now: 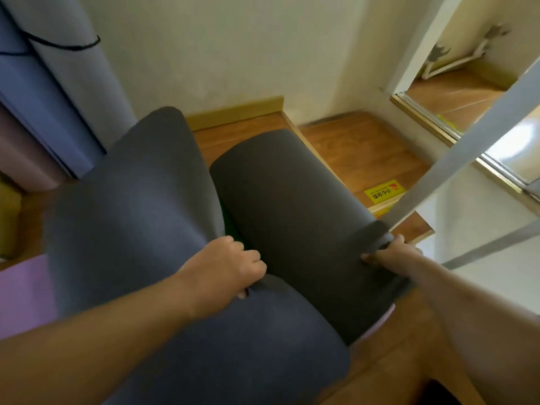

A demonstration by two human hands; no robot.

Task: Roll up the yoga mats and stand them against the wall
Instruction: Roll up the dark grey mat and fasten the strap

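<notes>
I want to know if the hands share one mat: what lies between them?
In the head view, dark grey mat surface spans from the left hand to the right hand; a green sliver shows there.

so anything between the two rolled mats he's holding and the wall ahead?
Nothing visible. Left hand grips the blue-grey mat, right hand the dark grey mat. Bare wood floor runs to the wall. Upright rolled mats fill the wall further left; a metal rail crosses on the right.

Matt grey foam mat (292, 200) over a glossy wood-look floor (350, 147), beside a smooth painted wall (233, 54).
</notes>
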